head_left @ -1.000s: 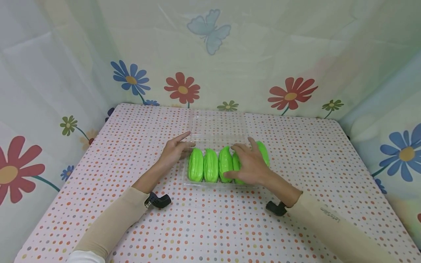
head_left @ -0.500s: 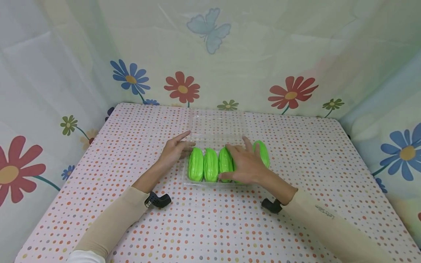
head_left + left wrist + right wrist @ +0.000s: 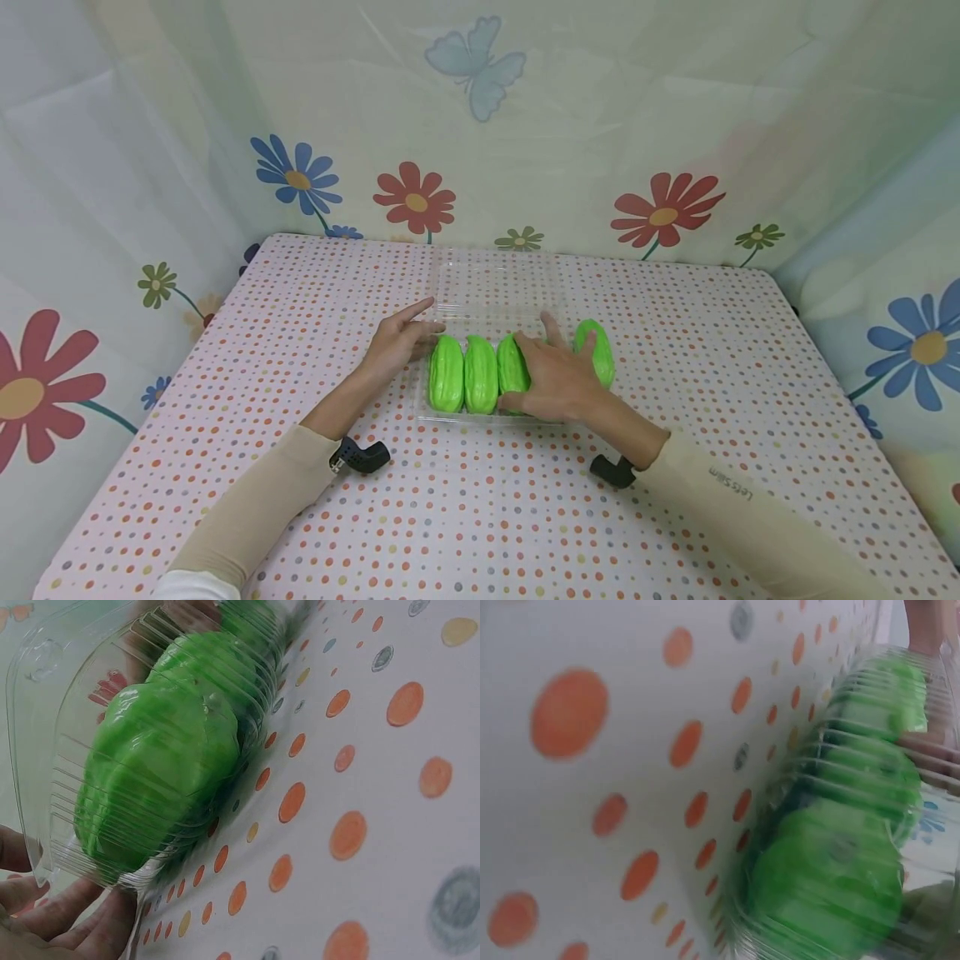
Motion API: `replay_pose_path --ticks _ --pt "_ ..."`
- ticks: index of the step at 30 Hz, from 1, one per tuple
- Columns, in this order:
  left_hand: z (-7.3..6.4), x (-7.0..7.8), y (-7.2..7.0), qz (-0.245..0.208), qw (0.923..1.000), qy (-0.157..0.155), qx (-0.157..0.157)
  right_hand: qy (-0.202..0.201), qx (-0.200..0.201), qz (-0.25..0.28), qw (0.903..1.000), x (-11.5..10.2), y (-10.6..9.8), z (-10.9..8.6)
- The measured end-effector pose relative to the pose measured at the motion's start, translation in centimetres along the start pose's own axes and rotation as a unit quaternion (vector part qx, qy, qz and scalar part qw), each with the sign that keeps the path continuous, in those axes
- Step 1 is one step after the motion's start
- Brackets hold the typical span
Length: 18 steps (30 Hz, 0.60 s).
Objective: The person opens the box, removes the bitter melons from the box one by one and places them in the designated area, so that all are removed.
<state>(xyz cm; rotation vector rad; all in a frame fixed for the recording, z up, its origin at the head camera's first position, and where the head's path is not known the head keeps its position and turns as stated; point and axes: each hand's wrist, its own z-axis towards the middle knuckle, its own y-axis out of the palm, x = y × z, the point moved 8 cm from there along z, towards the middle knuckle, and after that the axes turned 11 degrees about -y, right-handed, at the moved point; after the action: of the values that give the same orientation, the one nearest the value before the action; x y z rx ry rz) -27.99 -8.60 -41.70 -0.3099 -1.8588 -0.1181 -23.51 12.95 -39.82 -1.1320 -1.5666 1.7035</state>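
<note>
A clear plastic clamshell box [image 3: 450, 418] lies on the table with its lid [image 3: 495, 287] flipped back. Bright green ridged fruits, shaped like star fruit, fill it in a row; the leftmost fruit [image 3: 446, 375] and its neighbor [image 3: 481, 375] show whole. My left hand [image 3: 396, 340] has loosely extended fingers against the box's left end, below the rim in the left wrist view. Over the row's right part, my right hand [image 3: 558, 379] has its thumb and forefinger at the two ends of a green fruit [image 3: 512, 371]. That hand hides the box's right part.
Another green fruit [image 3: 597, 354] sits at the right, beyond the box, with a right-hand fingertip overlapping it. A dotted cloth covers the table [image 3: 480, 517]. Floral curtains [image 3: 570, 125] stand behind and at both sides.
My right hand has shifted a little to the left over the row, uncovering more of the rightmost fruit. The left hand has stayed at the box's left end.
</note>
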Motion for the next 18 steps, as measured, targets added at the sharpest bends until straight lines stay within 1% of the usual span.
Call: replay_pose_path --ticks 3,5,7,13,18 --pt "-1.2 1.1 0.3 0.003 1.0 0.002 -0.001 -0.001 0.015 0.004 0.9999 0.0 -0.1 0.0" --pt "-1.6 1.4 0.4 0.006 1.0 0.003 0.0 -0.003 0.025 0.008 0.9996 0.0 -0.1 0.0" --pt "-1.2 1.0 0.3 0.008 1.0 0.002 0.0 -0.004 0.034 0.013 0.9993 0.0 -0.2 0.0" --pt "0.7 -0.9 -0.2 0.004 1.0 0.002 0.001 -0.002 0.055 0.04 0.9977 0.1 -0.4 -0.1" --pt "1.1 -1.2 -0.4 0.009 0.9998 0.013 0.008 0.004 0.078 0.07 0.9945 0.3 -1.0 -0.3"
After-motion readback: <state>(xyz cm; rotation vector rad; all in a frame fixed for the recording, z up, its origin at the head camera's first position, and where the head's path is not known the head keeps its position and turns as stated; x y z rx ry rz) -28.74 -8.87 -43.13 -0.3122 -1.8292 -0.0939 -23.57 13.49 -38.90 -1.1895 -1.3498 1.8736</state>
